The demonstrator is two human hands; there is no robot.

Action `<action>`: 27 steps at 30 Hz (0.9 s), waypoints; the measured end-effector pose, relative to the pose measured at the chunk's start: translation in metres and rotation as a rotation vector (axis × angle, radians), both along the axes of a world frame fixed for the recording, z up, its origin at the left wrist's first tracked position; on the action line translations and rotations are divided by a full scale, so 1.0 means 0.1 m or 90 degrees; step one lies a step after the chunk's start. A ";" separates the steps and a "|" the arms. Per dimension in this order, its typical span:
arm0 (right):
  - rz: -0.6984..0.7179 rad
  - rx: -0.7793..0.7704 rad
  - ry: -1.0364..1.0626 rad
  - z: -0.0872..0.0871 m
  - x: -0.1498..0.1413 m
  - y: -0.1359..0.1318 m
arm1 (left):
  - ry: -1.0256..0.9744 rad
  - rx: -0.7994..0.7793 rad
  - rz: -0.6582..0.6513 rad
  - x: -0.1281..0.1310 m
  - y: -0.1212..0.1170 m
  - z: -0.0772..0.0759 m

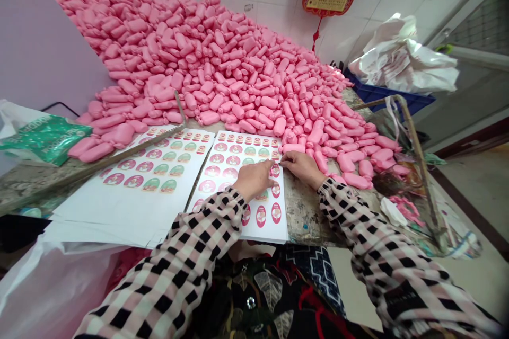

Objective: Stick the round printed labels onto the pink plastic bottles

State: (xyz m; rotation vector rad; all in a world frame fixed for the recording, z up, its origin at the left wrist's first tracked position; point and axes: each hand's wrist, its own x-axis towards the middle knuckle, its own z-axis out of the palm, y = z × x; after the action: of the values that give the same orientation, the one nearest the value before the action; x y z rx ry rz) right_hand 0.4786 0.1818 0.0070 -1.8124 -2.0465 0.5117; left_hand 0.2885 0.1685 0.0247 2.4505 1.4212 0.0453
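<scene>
Left hand (255,179) lies unclenched across the sticker sheet (221,172) — right hand (305,167) has fingertips at its edge, grip unclear.

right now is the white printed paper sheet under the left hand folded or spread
Spread: the white printed sheet lies largely flat, no fold showing.

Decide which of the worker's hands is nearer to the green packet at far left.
Left. The left hand is over the right-hand sticker sheet, right of the green packet; the right hand is farther off, by that sheet's right edge.
</scene>
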 end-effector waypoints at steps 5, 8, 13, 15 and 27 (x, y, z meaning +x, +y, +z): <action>0.010 -0.006 -0.004 -0.01 0.01 0.02 | 0.001 0.003 0.007 0.00 -0.01 0.01; 0.020 -0.010 -0.005 -0.02 0.02 0.03 | 0.000 0.004 0.006 0.00 -0.01 0.02; 0.031 -0.014 -0.006 -0.01 0.04 0.05 | 0.002 0.002 0.003 0.00 0.00 0.01; 0.034 -0.017 -0.004 0.00 0.05 0.06 | 0.004 0.003 0.004 0.00 0.00 0.00; 0.031 -0.030 0.027 -0.02 0.08 0.06 | 0.007 0.005 0.004 -0.01 -0.01 0.01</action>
State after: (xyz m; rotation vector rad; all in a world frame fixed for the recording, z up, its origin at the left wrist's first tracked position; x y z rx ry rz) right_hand 0.4864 0.1880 0.0051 -1.7678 -2.0710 0.6118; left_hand 0.2878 0.1676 0.0253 2.4557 1.4362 0.0398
